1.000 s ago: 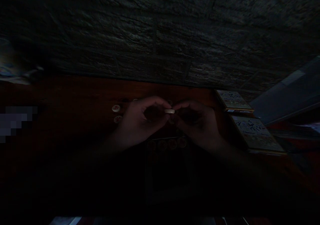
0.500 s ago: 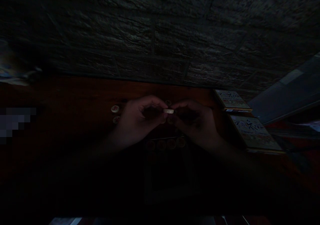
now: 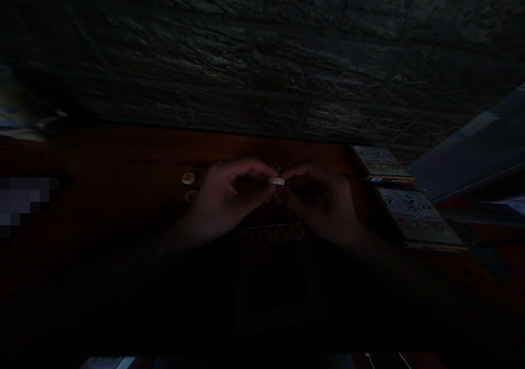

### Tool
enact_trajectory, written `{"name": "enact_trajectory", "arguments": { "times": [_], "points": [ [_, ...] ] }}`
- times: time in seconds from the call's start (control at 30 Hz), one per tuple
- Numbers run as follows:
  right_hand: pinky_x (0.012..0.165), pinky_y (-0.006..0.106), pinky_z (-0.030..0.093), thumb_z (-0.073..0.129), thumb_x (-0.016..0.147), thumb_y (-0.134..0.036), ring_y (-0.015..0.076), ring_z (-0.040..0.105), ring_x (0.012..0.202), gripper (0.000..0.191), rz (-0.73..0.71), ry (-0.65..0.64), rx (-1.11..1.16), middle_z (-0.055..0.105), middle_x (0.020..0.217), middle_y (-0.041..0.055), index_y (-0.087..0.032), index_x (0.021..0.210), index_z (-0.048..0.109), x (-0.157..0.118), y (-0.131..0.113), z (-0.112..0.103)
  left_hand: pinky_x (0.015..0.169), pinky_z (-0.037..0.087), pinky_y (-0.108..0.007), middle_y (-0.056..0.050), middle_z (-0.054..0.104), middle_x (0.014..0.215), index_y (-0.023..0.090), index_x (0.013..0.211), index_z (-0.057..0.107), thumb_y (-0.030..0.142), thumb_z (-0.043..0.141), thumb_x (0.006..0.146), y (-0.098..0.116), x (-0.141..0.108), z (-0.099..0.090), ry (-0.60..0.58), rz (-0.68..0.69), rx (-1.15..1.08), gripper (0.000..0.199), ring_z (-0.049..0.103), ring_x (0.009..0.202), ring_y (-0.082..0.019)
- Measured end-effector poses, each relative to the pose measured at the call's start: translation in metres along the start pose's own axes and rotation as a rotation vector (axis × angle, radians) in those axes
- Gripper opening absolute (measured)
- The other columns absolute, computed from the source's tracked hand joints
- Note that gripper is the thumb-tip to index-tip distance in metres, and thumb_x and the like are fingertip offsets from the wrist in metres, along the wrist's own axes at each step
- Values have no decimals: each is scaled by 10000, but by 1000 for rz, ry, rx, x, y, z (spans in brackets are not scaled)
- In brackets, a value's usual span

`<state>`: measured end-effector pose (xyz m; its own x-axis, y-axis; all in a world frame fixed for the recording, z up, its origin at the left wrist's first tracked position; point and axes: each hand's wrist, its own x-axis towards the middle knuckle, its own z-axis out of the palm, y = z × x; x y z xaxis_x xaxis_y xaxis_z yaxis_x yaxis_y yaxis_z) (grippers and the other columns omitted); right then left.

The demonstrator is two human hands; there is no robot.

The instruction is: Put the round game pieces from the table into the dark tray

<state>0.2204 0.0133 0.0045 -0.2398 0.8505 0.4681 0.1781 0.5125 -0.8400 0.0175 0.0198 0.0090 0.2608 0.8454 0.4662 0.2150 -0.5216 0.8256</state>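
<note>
The scene is very dark. A pale round Chinese chess piece [image 3: 276, 181] is held up edge-on over the table, pinched from both sides. My left hand [image 3: 223, 194] grips its left side between thumb and fingers. On the other side, my right hand [image 3: 330, 202] has its thumb and fingertips closed on it. Two more pieces with red markings, an upper one [image 3: 188, 178] and a lower one [image 3: 191, 196], lie just left of my left hand. Below the hands, several dim pieces [image 3: 281, 234] form a row along the top of a dark square box or frame [image 3: 241, 298].
Two flat printed boxes, a smaller-looking far one [image 3: 381, 162] and a near one [image 3: 418, 216], lie to the right on the wooden table [image 3: 123, 150]. A stone-block wall [image 3: 246, 57] rises behind the table. Blurred items [image 3: 24, 112] stand at the far left.
Both hands stay almost in place around the chess piece. Its edge appears tilted very slightly differently.
</note>
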Motion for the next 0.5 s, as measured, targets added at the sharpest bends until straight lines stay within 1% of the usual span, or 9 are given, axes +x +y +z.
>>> {"name": "enact_trajectory", "arguments": {
  "times": [0.07, 0.13, 0.27, 0.4, 0.5],
  "points": [
    [591, 233, 556, 912, 841, -327, 138, 735, 679, 245, 20, 6, 10, 783, 812, 7, -202, 965, 742, 0, 1, 0, 817, 637, -274, -31, 836, 990, 214, 977, 777, 212, 809, 877, 0, 1, 1, 7, -26, -22, 105, 796, 885, -180],
    [589, 236, 561, 914, 837, -326, 143, 742, 674, 255, 36, 16, 14, 788, 810, 10, -203, 981, 743, 0, 3, 0, 781, 642, -271, -37, 836, 974, 207, 969, 768, 217, 806, 875, 2, 1, 1, 6, -63, -45, 102, 798, 861, -182],
    [611, 235, 581, 887, 858, -279, 146, 762, 699, 203, 26, 15, 10, 811, 858, 15, -210, 987, 746, 0, 6, 0, 697, 631, -257, -36, 836, 916, 199, 979, 750, 237, 808, 879, 5, 2, 1, 1, -127, -93, 121, 791, 780, -176],
    [624, 236, 590, 861, 883, -258, 144, 766, 707, 162, -7, 0, -3, 811, 857, 6, -219, 991, 746, -1, 5, -1, 708, 634, -280, -47, 844, 948, 211, 1018, 753, 259, 802, 899, 6, 2, 0, -2, -172, -102, 137, 803, 802, -195],
    [614, 249, 590, 858, 888, -281, 149, 755, 697, 154, -22, 27, -58, 803, 855, 11, -222, 982, 752, -2, 4, -2, 732, 643, -293, -60, 847, 994, 214, 1061, 750, 273, 812, 891, 5, 2, 0, -9, -201, -117, 190, 815, 853, -212]
  ]
}}
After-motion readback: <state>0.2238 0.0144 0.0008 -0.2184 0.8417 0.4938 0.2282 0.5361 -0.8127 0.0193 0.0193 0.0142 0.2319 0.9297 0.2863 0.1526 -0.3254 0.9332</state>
